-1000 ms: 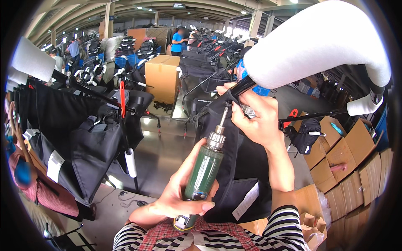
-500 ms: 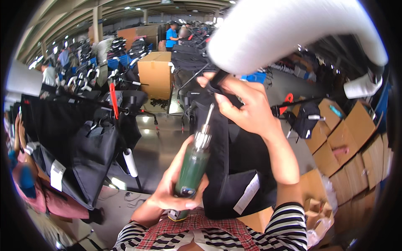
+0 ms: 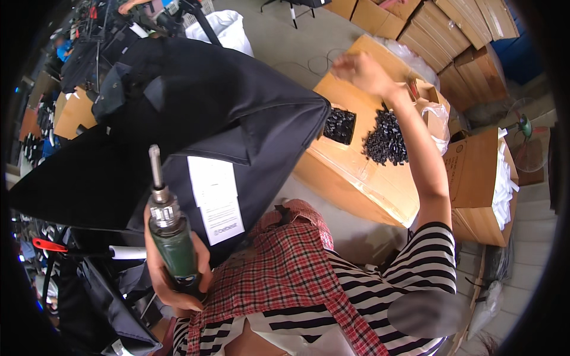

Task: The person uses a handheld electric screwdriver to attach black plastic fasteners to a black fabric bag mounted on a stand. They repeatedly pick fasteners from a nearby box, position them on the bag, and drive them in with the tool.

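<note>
My left hand [image 3: 178, 267] is closed round a green electric screwdriver [image 3: 177, 246], its bit pointing away from me. Beside it spreads a large black fabric piece [image 3: 237, 98] with white paper labels [image 3: 214, 199] on it. My right hand [image 3: 363, 72] hovers over the far part of a cardboard carton [image 3: 344, 169], fingers bent and blurred, so what they hold, if anything, is unclear. On the carton lie a heap of small black parts [image 3: 386, 139] and a dark tray of black pieces [image 3: 340, 126], both nearer to me than that hand.
An opened carton of white tubes [image 3: 503, 184] stands at the right, with a fan [image 3: 525, 126] behind it. Flattened cartons [image 3: 436, 35] are stacked at the far right. A white sack [image 3: 222, 29] stands behind the fabric. A red-handled part [image 3: 49, 244] juts in at the left.
The view has swung right. My right hand has left the black piece by the white-wrapped tube and reached over the carton. The screwdriver stays in my left hand, away from that spot.
</note>
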A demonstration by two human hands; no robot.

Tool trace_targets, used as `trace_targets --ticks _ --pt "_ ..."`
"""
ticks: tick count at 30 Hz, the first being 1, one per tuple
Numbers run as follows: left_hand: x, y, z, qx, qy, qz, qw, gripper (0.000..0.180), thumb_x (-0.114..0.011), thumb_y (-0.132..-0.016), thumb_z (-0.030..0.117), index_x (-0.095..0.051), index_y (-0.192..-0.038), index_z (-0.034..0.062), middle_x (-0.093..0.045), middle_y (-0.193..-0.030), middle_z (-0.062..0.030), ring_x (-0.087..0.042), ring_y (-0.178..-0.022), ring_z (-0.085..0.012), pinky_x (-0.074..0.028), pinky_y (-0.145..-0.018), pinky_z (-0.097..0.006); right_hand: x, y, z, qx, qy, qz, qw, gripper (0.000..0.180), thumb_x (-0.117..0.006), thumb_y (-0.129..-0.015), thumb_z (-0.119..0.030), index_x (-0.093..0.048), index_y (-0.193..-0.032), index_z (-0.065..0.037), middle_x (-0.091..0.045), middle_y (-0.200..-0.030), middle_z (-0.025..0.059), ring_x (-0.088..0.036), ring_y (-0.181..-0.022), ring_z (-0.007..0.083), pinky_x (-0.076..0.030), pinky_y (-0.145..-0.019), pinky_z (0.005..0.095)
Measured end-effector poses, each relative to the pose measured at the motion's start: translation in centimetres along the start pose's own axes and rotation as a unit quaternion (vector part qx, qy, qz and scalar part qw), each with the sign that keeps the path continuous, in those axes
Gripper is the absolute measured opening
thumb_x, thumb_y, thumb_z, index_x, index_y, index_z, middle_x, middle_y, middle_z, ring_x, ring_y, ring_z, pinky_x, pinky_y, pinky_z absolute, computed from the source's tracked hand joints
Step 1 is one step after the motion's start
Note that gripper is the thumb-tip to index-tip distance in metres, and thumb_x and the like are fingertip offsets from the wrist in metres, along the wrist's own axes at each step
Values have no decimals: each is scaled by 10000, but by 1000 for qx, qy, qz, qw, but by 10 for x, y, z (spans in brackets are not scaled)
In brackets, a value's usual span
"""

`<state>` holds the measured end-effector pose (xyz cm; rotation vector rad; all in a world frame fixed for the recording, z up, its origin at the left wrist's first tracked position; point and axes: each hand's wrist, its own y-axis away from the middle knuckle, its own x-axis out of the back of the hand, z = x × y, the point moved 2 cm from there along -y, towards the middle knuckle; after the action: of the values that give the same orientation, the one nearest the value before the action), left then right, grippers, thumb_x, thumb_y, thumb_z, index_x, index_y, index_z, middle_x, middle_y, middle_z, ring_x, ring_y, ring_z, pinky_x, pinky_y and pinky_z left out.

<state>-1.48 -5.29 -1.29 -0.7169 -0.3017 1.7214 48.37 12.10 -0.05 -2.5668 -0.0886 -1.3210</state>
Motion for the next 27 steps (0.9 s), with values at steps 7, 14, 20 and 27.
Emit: trace_targets --ticks 7,14,20,27 --pt "-27 -15 2 66 13 286 956 1073 -884 -538 -123 -191 -1356 -81 -600 -869 -240 -692 -621 -281 -596 -492 -356 -97 98 131 -68 101 -92 988 99 -687 -838 -142 -706 -899 -67 -730 -840 106 -717 -807 269 -558 -727 380" --pt "-39 -8 -6 -40 -21 403 914 1379 -867 -569 -101 67 -1557 129 -566 -893 -256 -665 -555 -299 -562 -421 -353 -127 100 137 -38 178 -87 980 81 -709 -814 -168 -688 -860 -104 -692 -917 67 -672 -948 279 -546 -813 418" --pt "-50 -37 -7 43 -50 369 927 938 -867 -625 21 -290 -1365 13 -611 -946 -145 -648 -647 -210 -552 -543 -286 -157 92 146 -117 272 -120 948 321 -553 -960 -387 -686 -963 -95 -694 -1037 170 -663 -1008 359 -533 -856 503" --pt "-60 -56 4 34 -199 364 909 1185 -843 -805 197 12 -1622 115 -501 -1327 -61 -520 -906 -136 -465 -808 -296 -159 106 209 -148 279 -16 949 239 -614 -844 -271 -681 -953 -69 -713 -966 183 -690 -870 402 -560 -767 522"
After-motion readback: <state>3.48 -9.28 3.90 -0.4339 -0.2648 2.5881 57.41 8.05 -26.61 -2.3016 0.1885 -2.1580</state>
